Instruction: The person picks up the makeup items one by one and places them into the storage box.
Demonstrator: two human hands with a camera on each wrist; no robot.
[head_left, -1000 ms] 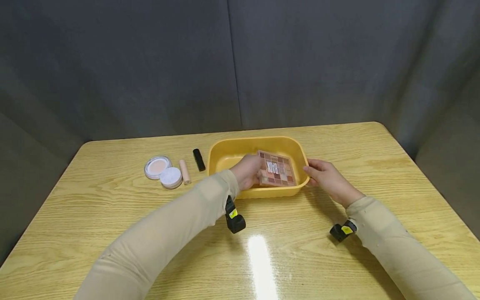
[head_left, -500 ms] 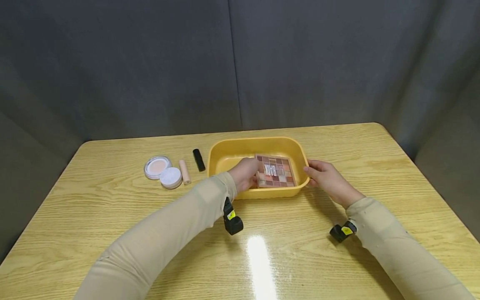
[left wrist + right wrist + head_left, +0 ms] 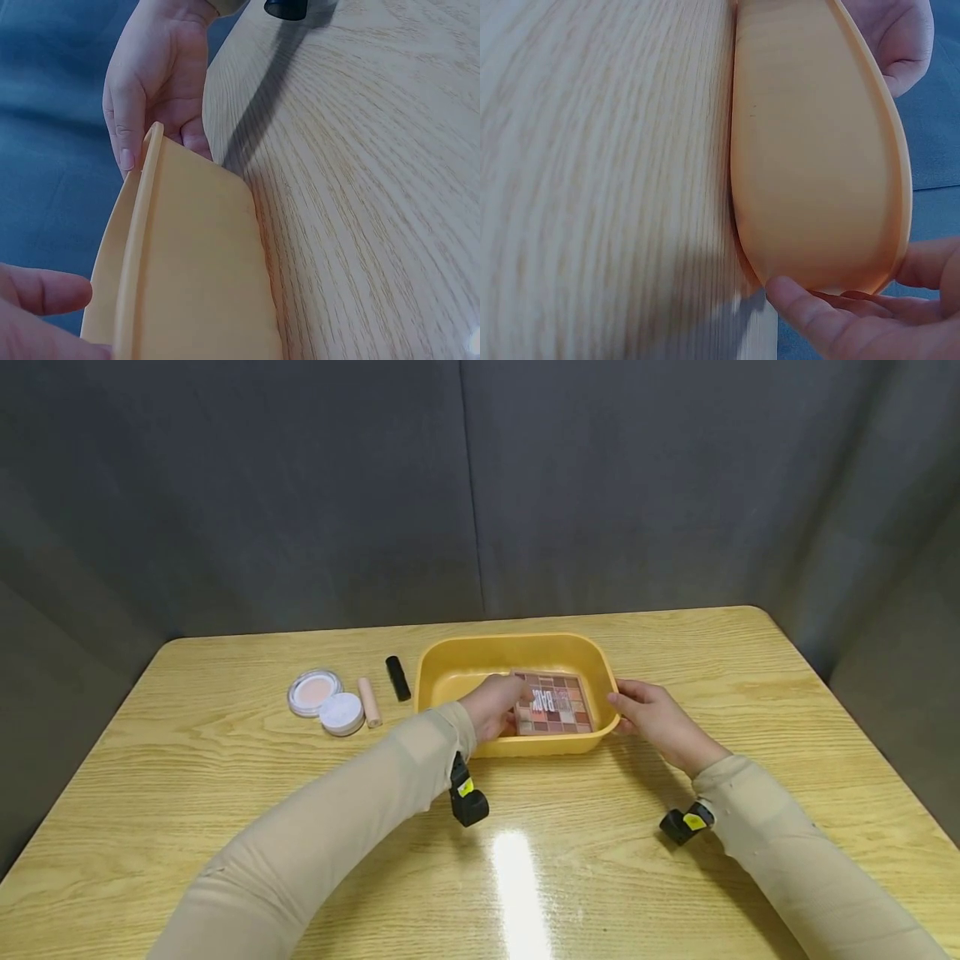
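Note:
A yellow plastic tub (image 3: 450, 647) stands on the wooden table, with an eyeshadow palette (image 3: 562, 703) lying inside at its right end. The palette has a grid of brown and pink shades and white lettering. My left hand (image 3: 495, 706) reaches over the tub's near rim and grips the palette's left edge, thumb on top; its other fingers are mostly hidden. At the right end, my right hand (image 3: 652, 718) holds the tub wall, thumb at the rim and fingers along the outside. In the right wrist view these fingers (image 3: 810, 311) lie against the tub's outer corner.
Left of the tub lie a black tube (image 3: 398, 678), a pale pink tube (image 3: 369, 702), a round white-lidded jar (image 3: 342, 714) and a round clear-rimmed compact (image 3: 313, 691). Dark grey curtain panels (image 3: 300, 502) stand behind the table (image 3: 187, 743).
The palette, turned at an angle a second ago, now lies squarer in the tub's right end. My left hand has shifted slightly with it. The right hand stays at the rim.

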